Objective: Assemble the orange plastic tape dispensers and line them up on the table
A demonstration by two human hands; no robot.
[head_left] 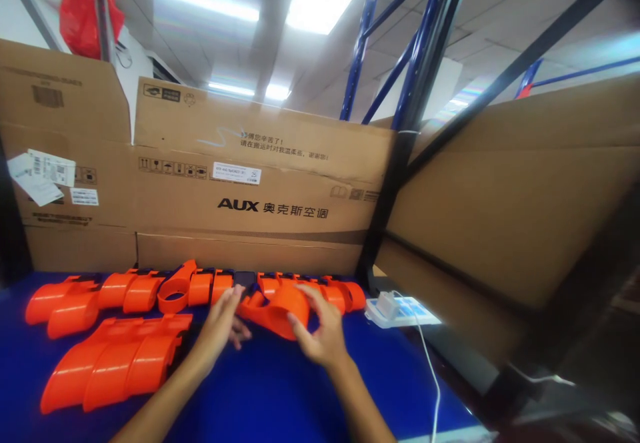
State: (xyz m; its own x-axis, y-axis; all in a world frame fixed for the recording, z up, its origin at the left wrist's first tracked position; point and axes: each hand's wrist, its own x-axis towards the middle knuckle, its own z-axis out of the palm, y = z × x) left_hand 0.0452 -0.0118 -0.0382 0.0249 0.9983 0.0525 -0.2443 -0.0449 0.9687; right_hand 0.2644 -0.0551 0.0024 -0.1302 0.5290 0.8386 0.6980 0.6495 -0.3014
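My right hand (323, 329) grips an orange plastic ring with a flat side arm (290, 309), thumb at the near rim and fingers over the far side. The ring is held tilted above the blue tabletop, its side arm pointing left. Near the end of that arm is my left hand (225, 319), its fingers apart; whether the fingertips touch the part I cannot tell. A dark square object (245, 279) lies just behind the left fingertips. Behind both hands runs a row of similar orange parts (143, 291), some with dark pieces on top.
Nested orange curved parts (113, 363) lie at the front left of the blue table (240, 396). A white power strip (400, 312) with a plugged-in adapter and cable sits at the right. Cardboard panels (260, 229) and a dark rack post (395, 183) bound the back and right.
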